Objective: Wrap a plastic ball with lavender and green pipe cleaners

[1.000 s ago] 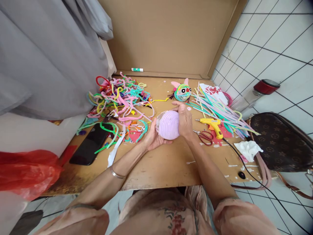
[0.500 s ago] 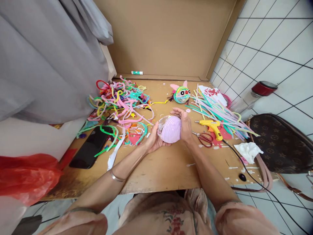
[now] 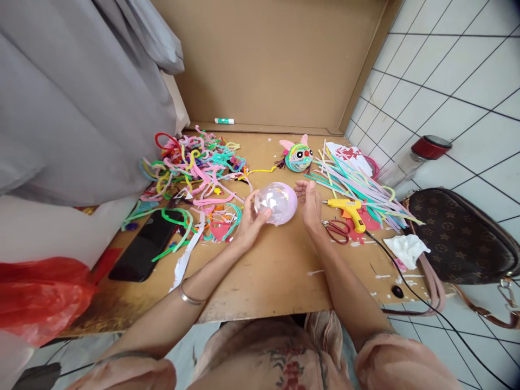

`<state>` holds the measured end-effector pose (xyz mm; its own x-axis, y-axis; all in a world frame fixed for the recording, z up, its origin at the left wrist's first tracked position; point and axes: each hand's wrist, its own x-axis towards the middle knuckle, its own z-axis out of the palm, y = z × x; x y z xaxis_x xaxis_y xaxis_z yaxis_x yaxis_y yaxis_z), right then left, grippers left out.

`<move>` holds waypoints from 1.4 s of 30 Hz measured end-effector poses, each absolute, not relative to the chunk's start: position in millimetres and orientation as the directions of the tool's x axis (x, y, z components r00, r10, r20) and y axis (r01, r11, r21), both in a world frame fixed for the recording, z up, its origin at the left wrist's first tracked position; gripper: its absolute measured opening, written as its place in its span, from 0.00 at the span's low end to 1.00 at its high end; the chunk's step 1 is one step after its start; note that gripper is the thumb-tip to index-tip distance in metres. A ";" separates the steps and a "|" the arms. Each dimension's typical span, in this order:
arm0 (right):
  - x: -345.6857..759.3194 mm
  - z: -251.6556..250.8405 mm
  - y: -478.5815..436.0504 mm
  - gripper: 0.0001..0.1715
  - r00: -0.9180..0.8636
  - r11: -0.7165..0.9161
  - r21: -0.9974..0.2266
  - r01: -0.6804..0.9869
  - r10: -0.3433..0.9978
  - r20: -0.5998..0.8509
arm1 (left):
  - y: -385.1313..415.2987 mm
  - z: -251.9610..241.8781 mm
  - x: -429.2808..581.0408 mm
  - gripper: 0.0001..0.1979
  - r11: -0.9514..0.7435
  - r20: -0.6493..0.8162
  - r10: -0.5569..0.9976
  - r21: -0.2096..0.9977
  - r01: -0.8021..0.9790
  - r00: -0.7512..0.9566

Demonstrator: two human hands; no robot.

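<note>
The fingers of the left hand [image 3: 248,223] are closed around a transparent ball [image 3: 277,202], with the thumb on its near side; the ball is partly covered in lilac and is held in front of the person, above the middle of the table [image 3: 264,290]. The fingers of the right hand [image 3: 310,207] are extended and grip nothing; they are just at the lilac side, and whether they touch it I cannot tell.

Of the other things, the largest is a tangled pile of fuzzy stems [image 3: 199,162], at the far left. On the right end is a brown handbag [image 3: 459,238], then a bundle of straight stems [image 3: 357,184]. A black phone [image 3: 136,254] lies left, partly under green stems. The yellow glue gun [image 3: 347,208] stands most in the way: its nozzle is just beside the right hand. Beyond the ball sits a small decorated ball [image 3: 299,158], and red-handled scissors [image 3: 338,232] lie near the right wrist.

A brown board [image 3: 268,65] limits the far edge, and a tiled wall [image 3: 459,81] limits the right. Bare wood shows between the forearms, up to the near edge.
</note>
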<state>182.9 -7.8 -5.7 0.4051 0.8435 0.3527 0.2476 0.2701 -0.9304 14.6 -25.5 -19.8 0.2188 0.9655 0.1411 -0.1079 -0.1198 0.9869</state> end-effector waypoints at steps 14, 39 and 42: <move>179.3 -18.5 -2.6 0.42 0.395 0.215 -0.940 0.265 0.865 0.309 | -24.4 -40.0 16.7 0.51 -0.424 0.365 0.893 0.878 0.220 0.265; 182.6 -12.6 8.9 0.36 0.273 -0.006 -0.858 -0.513 0.947 -0.170 | -18.6 -37.7 11.5 0.38 -0.492 0.466 0.858 0.866 0.089 0.218; 181.4 -10.4 7.8 0.35 0.251 -0.002 -0.874 -0.486 0.958 -0.141 | -15.6 -39.6 11.9 0.39 -0.436 0.426 0.885 0.900 0.016 0.189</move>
<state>181.4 7.8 -10.4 0.2508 0.9577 -0.1415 -0.4864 -0.0017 -0.8737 11.9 -15.6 -39.6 0.1891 0.8849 0.4256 0.0161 -0.4362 0.8997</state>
